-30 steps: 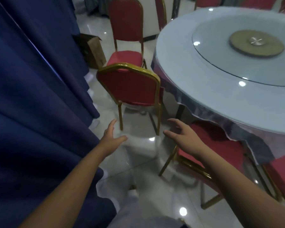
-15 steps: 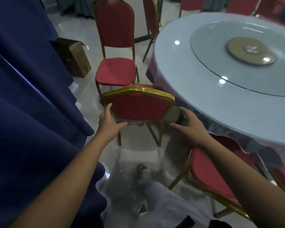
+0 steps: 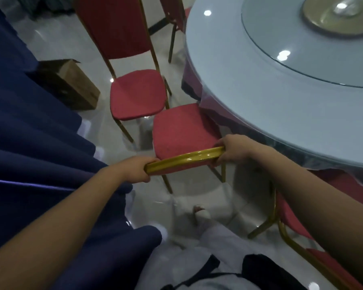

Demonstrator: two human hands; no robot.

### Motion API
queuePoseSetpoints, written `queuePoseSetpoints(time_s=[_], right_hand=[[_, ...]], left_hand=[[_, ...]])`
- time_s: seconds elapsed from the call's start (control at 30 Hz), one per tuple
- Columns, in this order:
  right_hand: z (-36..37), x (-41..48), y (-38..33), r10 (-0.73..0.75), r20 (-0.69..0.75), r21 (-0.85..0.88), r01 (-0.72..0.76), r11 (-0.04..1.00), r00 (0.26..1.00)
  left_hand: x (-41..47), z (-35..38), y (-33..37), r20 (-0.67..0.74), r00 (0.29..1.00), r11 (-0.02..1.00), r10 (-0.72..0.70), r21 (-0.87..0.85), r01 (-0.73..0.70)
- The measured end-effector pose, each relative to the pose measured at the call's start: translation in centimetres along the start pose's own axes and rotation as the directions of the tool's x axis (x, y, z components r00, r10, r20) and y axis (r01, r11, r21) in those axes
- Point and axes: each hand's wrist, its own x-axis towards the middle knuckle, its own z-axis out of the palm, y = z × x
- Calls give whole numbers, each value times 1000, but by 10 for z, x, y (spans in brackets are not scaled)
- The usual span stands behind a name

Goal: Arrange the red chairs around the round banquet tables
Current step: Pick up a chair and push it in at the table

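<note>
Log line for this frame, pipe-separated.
phase: grasp | left hand grips left end of held chair top rail | right hand grips right end | seat at round table edge | second chair close on left

You're looking at four red chairs right now: near chair (image 3: 184,130), tall-backed chair (image 3: 134,95), far chair (image 3: 172,7), right-side chair (image 3: 289,216). One round desk (image 3: 260,91) is showing, one cardboard box (image 3: 71,86), and you're using two hands, left hand (image 3: 134,170) and right hand (image 3: 233,149).

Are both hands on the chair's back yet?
Touching. Head view: left hand and right hand each grip an end of the chair's gold top rail.
</note>
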Motion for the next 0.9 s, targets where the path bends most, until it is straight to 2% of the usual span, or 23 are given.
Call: queuePoseSetpoints(time_s=[0.17, 0.27, 0.5, 0.67, 0.73, 0.9], right_hand=[[-1, -4, -2, 65, 25, -21, -64, 998, 998], [6, -13, -9, 139, 24, -1, -139, 990, 990], [74, -68, -64, 403, -28, 240, -385, 891, 915], [150, -105, -130, 596, -86, 491, -486, 723, 799], [175, -109, -150, 657, -99, 536, -516, 668, 747], [207, -113, -167, 749, -170, 590, -543, 598, 640]], left_hand=[[19, -11, -12, 258, 961, 987, 103, 95, -131], [27, -12, -19, 332, 929, 959, 162, 168, -228], [25, -22, -40, 514, 822, 859, 246, 278, -431], [24, -34, -53, 625, 739, 717, 252, 392, -576], [24, -40, -52, 633, 720, 649, 283, 427, -630], [28, -44, -49, 568, 699, 620, 434, 374, -690]])
